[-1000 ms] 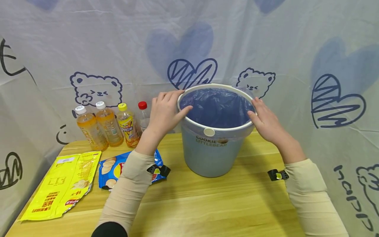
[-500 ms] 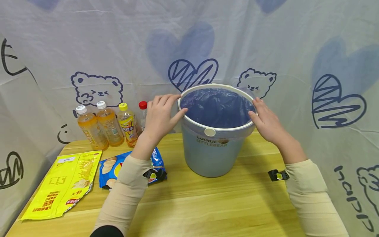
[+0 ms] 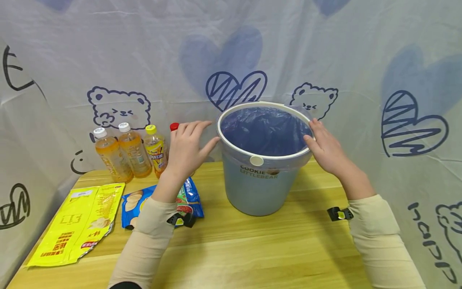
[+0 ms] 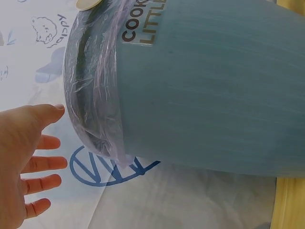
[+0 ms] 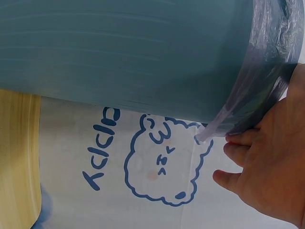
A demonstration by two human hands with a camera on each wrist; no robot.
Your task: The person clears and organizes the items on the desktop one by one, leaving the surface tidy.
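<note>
A grey-blue trash bin [image 3: 258, 192] stands upright on the table, printed "COOKIE LITTLEBEAR". A thin, see-through purple bag [image 3: 267, 134] lines it and folds over its white rim. My left hand [image 3: 185, 148] is just left of the rim, holding nothing, thumb and fingers spread; the left wrist view shows its thumb near the bag's folded edge [image 4: 95, 95]. At the rim's right side rests my right hand [image 3: 326, 150], its thumb tip on the rim. In the right wrist view, the fingers of that hand [image 5: 271, 162] lie loosely extended beside the bag's overhang.
Several drink bottles [image 3: 133, 154] stand at the back left, one red cap partly behind my left hand. A flat yellow snack packet [image 3: 77, 226] lies at the left of the wooden table [image 3: 252, 249]. Blue snack packets [image 3: 193, 196] lie partly under my left forearm. A printed curtain [image 3: 231, 52] hangs behind.
My left hand has let go of the bin's rim and moved left, away from it. My right hand stays at the rim, and the bin has not moved.
</note>
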